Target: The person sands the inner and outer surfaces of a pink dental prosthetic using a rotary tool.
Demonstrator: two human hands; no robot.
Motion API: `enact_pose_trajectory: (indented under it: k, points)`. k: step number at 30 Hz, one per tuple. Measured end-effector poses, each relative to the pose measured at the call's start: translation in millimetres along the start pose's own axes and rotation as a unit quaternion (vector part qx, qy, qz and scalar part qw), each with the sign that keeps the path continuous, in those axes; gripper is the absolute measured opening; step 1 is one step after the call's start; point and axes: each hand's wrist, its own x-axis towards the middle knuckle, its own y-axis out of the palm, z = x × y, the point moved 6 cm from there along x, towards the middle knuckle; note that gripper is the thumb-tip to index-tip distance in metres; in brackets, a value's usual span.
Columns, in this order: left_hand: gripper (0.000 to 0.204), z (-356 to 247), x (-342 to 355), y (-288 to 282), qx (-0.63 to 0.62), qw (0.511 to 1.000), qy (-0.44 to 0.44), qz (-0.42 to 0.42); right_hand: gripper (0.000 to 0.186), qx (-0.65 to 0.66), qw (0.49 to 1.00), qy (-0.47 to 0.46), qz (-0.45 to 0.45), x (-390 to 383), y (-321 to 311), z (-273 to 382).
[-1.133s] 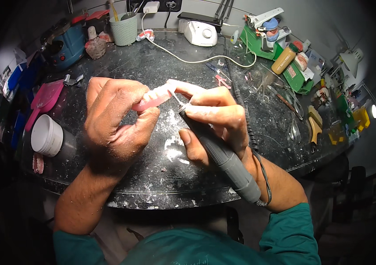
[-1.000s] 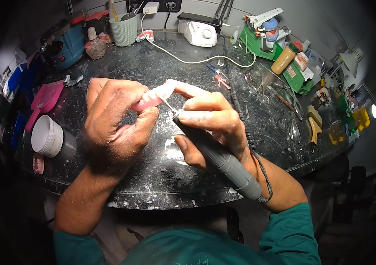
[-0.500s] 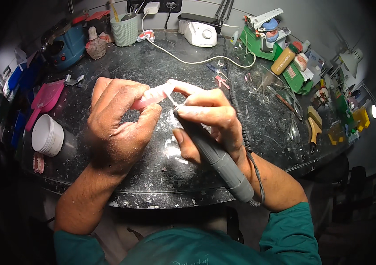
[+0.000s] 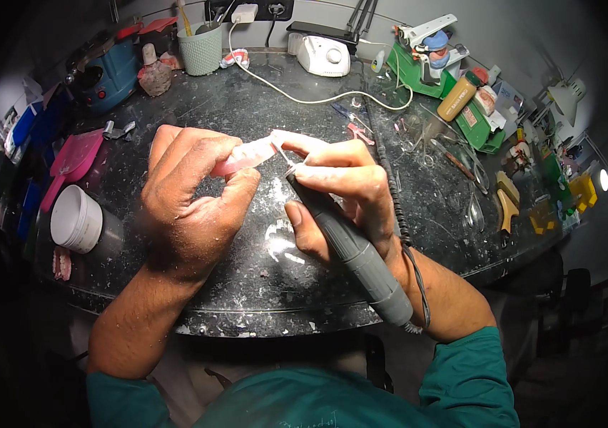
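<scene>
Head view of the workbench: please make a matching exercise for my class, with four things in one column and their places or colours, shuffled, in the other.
Things:
1. Handpiece
2. Denture
3. Control unit with a knob
4. Dustpan

Places or colours:
A. White, at the back of the bench
B. Pinched in the left hand
C. Bright pink, left of both hands
D. Gripped in the right hand

Pairs: 1-D, 2-B, 3-A, 4-C

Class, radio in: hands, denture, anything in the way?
Left hand pinching denture. Right hand gripping handpiece, bit at denture's right end, contact unclear. Cord beside that hand, not between bit and denture.
</scene>
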Motion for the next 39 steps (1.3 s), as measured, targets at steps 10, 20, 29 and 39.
enact_pose_trajectory:
  k: [10, 20, 29, 39]
  points:
    - [0.021, 1.5, -1.6, 0.8, -0.003, 1.000, -0.022, 0.017, 0.053, -0.006, 0.998, -0.018, 0.057, 4.9, 2.4, 3.5]
    - [0.024, 0.4, 0.1, -2.3, -0.001, 1.000, 0.002, 0.002, 0.053, 0.017, 0.997, -0.025, 0.068, 2.7, 7.4, 4.0]
    - [0.032, -1.4, 0.8, -2.0, 0.021, 0.998, 0.058, -0.009, 0.052, 0.039, 0.998, -0.018, 0.040, 4.1, 1.3, 3.6]
    - [0.032, -5.7, 2.2, -2.6, 0.015, 0.996, 0.088, -0.003, 0.051, 0.050, 0.998, -0.021, 0.042, 4.3, -2.8, 1.7]
